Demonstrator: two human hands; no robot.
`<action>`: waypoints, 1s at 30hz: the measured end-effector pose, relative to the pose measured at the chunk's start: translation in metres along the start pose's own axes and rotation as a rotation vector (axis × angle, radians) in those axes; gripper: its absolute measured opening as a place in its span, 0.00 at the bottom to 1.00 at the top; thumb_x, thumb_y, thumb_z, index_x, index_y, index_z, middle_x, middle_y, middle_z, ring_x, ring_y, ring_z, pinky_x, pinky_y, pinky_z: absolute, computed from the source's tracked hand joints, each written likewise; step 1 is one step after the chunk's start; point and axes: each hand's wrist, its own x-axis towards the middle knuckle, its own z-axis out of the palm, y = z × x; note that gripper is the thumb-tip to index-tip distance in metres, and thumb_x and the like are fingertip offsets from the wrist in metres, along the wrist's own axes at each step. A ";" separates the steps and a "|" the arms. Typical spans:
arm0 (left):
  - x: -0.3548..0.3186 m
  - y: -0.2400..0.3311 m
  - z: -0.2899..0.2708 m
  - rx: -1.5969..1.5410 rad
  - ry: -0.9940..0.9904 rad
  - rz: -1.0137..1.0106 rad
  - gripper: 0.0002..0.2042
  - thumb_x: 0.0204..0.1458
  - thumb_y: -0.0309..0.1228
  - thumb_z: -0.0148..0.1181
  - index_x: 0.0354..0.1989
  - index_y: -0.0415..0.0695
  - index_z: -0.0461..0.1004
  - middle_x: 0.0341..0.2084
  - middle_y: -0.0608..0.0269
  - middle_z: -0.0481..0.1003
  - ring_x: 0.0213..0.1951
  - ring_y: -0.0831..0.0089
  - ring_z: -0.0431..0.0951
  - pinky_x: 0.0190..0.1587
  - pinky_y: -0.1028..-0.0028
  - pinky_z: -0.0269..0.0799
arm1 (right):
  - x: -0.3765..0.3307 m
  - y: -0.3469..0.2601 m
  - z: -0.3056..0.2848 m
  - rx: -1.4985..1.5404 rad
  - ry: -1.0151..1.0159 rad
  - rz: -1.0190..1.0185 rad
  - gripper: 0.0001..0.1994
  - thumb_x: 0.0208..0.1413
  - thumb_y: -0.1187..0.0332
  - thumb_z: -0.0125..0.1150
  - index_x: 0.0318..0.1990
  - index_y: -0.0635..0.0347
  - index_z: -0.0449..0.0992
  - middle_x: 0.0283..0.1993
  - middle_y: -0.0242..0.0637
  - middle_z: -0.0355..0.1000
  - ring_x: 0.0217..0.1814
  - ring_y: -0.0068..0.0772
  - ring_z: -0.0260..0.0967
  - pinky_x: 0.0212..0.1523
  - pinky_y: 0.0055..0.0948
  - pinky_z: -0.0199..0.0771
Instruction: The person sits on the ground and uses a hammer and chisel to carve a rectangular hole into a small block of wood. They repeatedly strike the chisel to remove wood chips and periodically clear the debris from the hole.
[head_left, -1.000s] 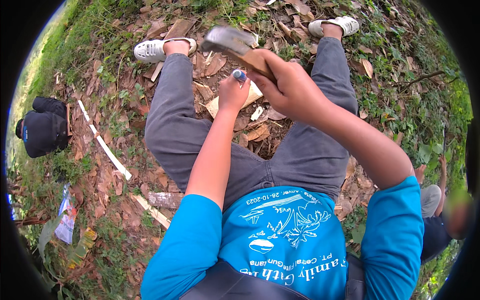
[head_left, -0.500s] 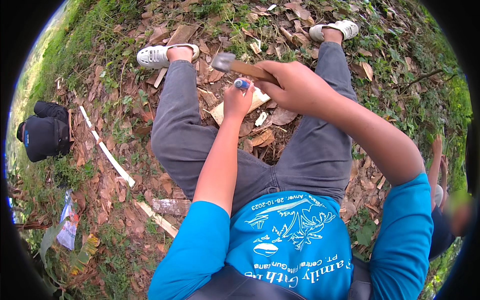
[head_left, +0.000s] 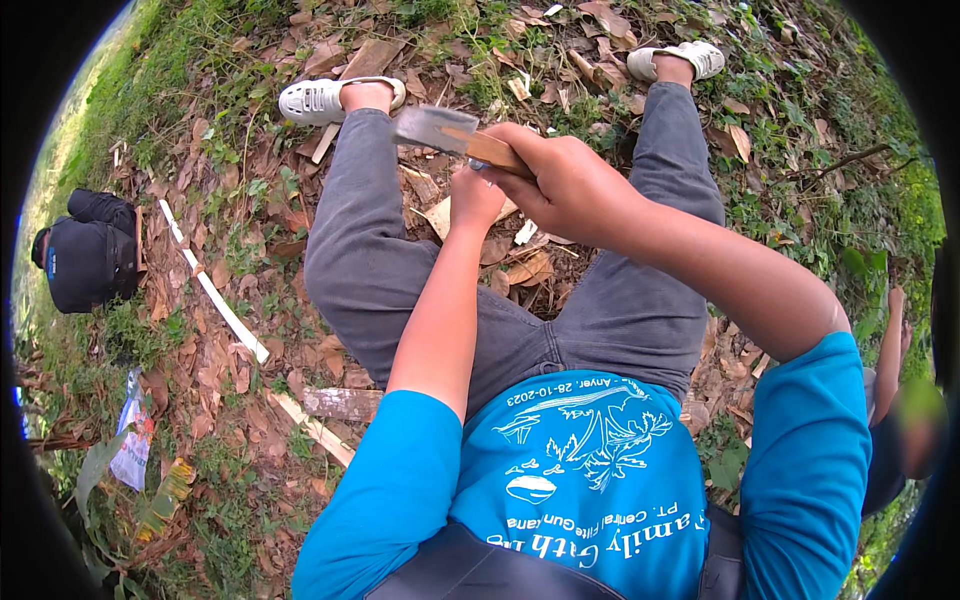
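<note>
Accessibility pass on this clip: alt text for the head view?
Right hand gripping a wooden-handled, metal-headed tool close to the left hand, which holds a mostly hidden object. Pale wood lies on leaf-strewn ground between the person's legs.

The view is taken from the person's head by a wide fisheye camera, faced steeply downward past the chest. The blue shirt (head_left: 590, 450) is seen nearest, the left hand (head_left: 478, 200) and right hand (head_left: 565, 182) farther off, and the white shoes (head_left: 312, 101) farthest. The ground's (head_left: 222, 405) left and right edges are curved within a black surround.
</note>
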 end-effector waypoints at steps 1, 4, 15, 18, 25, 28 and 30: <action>0.005 0.002 -0.004 0.302 -0.043 0.091 0.10 0.54 0.33 0.67 0.42 0.42 0.81 0.35 0.54 0.84 0.37 0.56 0.85 0.41 0.62 0.79 | 0.004 0.026 -0.008 -0.248 -0.278 0.242 0.14 0.65 0.64 0.59 0.53 0.61 0.74 0.32 0.53 0.78 0.35 0.60 0.77 0.36 0.48 0.75; 0.001 0.008 0.001 -0.002 0.067 0.002 0.09 0.53 0.30 0.65 0.42 0.43 0.80 0.30 0.51 0.82 0.36 0.48 0.83 0.38 0.56 0.78 | 0.012 0.027 -0.021 -0.346 -0.314 0.231 0.13 0.65 0.65 0.59 0.52 0.62 0.74 0.28 0.51 0.76 0.32 0.57 0.77 0.33 0.49 0.73; 0.004 -0.010 -0.007 0.134 0.060 0.135 0.11 0.55 0.37 0.66 0.42 0.45 0.80 0.37 0.54 0.83 0.41 0.56 0.85 0.44 0.60 0.78 | 0.012 -0.007 -0.006 -0.136 -0.240 0.163 0.16 0.63 0.59 0.60 0.53 0.56 0.75 0.35 0.51 0.80 0.39 0.59 0.79 0.40 0.53 0.77; 0.003 -0.008 0.000 0.042 0.050 0.040 0.10 0.55 0.35 0.66 0.42 0.46 0.81 0.32 0.56 0.83 0.39 0.60 0.85 0.42 0.63 0.78 | 0.001 0.003 0.012 0.005 -0.027 0.007 0.14 0.63 0.64 0.60 0.53 0.58 0.75 0.34 0.49 0.79 0.36 0.57 0.78 0.38 0.51 0.76; -0.003 -0.030 0.003 0.094 0.054 0.019 0.09 0.56 0.31 0.68 0.43 0.43 0.81 0.29 0.57 0.83 0.31 0.65 0.84 0.37 0.68 0.78 | 0.011 0.011 -0.012 0.014 -0.149 0.264 0.15 0.64 0.63 0.62 0.55 0.58 0.77 0.31 0.38 0.77 0.28 0.30 0.71 0.31 0.32 0.68; 0.001 -0.025 0.002 -0.074 0.074 -0.051 0.09 0.56 0.32 0.70 0.42 0.43 0.81 0.28 0.57 0.83 0.32 0.65 0.85 0.37 0.68 0.78 | -0.001 0.024 -0.025 0.263 0.127 0.316 0.17 0.66 0.57 0.61 0.52 0.61 0.79 0.26 0.26 0.70 0.23 0.20 0.65 0.26 0.28 0.66; 0.004 -0.009 0.002 -0.026 -0.026 -0.054 0.07 0.57 0.30 0.69 0.41 0.42 0.81 0.33 0.59 0.84 0.36 0.66 0.85 0.41 0.69 0.78 | -0.023 0.031 -0.037 0.422 0.258 0.435 0.18 0.68 0.55 0.59 0.55 0.60 0.77 0.26 0.20 0.66 0.20 0.16 0.61 0.21 0.24 0.61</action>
